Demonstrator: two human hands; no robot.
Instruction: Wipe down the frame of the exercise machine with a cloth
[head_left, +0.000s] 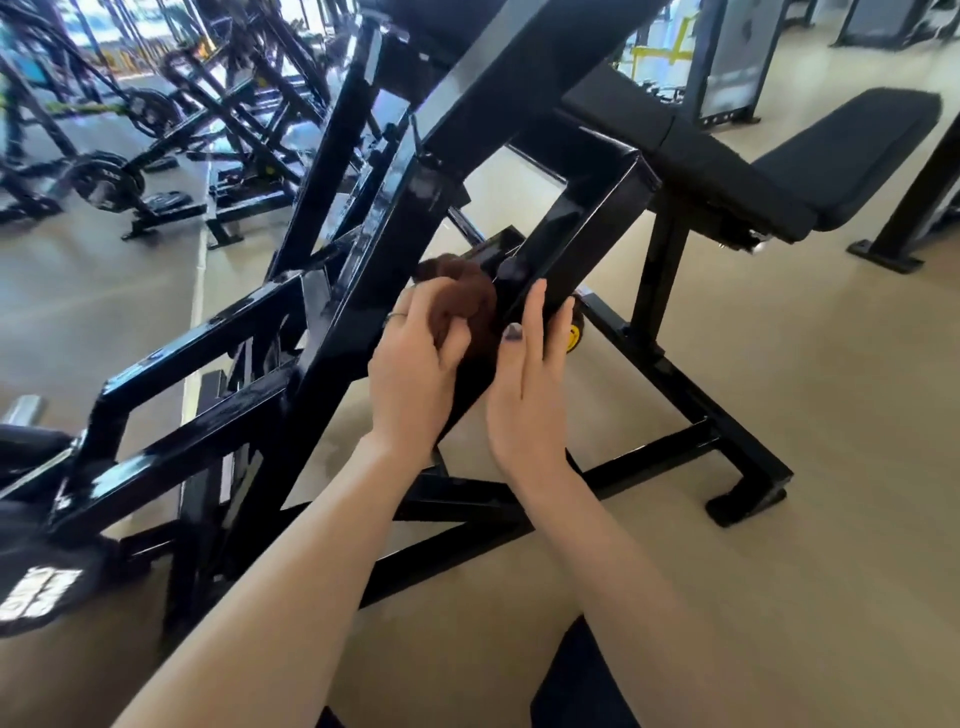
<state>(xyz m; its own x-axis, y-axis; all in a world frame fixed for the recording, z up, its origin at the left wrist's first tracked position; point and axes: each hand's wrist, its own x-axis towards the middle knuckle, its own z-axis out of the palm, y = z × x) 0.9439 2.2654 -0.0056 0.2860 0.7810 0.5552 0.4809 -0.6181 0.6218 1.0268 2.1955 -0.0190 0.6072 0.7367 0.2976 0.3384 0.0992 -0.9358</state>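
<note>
Our left hand (410, 358) squeezes the brown cloth (457, 296) against a slanted black bar of the frame (576, 234). Our right hand (530, 374) lies flat on that bar, fingers straight.

A beige floor (779, 395) extended across the room. At upper left stood a row of black machines (218, 119) loaded with round weight plates (106, 182). A padded black bench (831, 156) lay at upper right, and beyond it a grey panel in a dark stand (737, 57).
</note>
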